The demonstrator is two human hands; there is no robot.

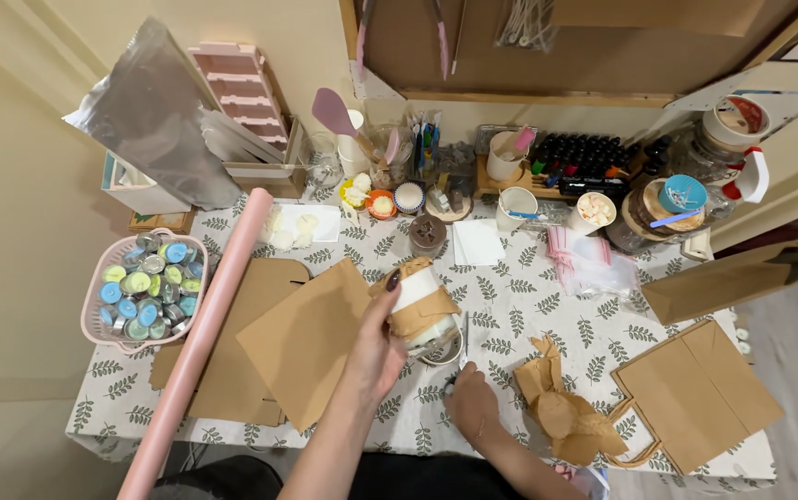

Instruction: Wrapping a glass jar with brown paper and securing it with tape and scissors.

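Observation:
My left hand (376,347) grips a white cylinder wrapped in a strip of brown paper (417,301), held tilted over the leaf-patterned table (510,306). My right hand (471,403) rests low on the table beside it, fingers closed around the handle of scissors (463,338) whose blades point up toward the wrapped cylinder. A small round dish (443,352) lies partly hidden under the cylinder.
Brown paper sheets (297,347) lie left of my hands, a pink roll (200,338) and a pink basket of small tins (144,287) farther left. Crumpled brown scraps (561,412) and a flat paper bag (695,393) lie to the right. Jars, cups and bottles crowd the back.

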